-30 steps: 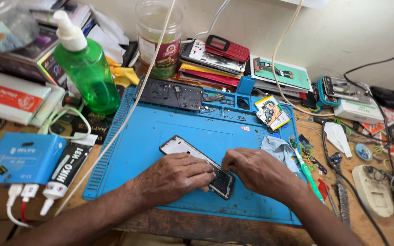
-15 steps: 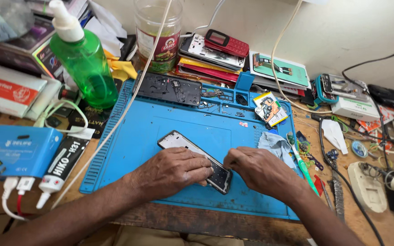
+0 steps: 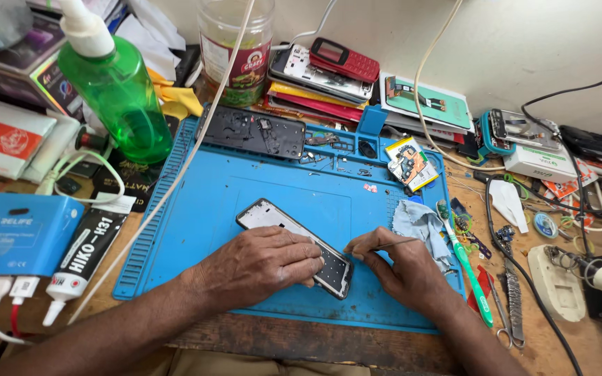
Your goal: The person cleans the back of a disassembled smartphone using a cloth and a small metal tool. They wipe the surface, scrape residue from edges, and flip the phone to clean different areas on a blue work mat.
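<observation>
An opened smartphone (image 3: 273, 217) lies diagonally on a blue work mat (image 3: 196, 209). My left hand (image 3: 263, 263) rests flat on the phone's lower half, pinning it down. My right hand (image 3: 402, 268) sits just right of the phone's lower end and pinches a thin metal tool (image 3: 383, 244), its tip pointing at the phone's corner. A black phone frame (image 3: 256, 132) lies along the mat's far edge.
A green squeeze bottle (image 3: 109, 83), blue device box (image 3: 15, 233) and black glue tube (image 3: 81, 254) stand left. Stacked phones (image 3: 322, 69) and a jar (image 3: 235, 49) line the wall. A grey cloth (image 3: 419, 223), green toothbrush (image 3: 468, 268), tweezers and cables crowd the right.
My right hand has drawn back a little to the right off the phone, now holding the thin tool out towards it. My left hand stays on the phone. The view has shifted closer.
</observation>
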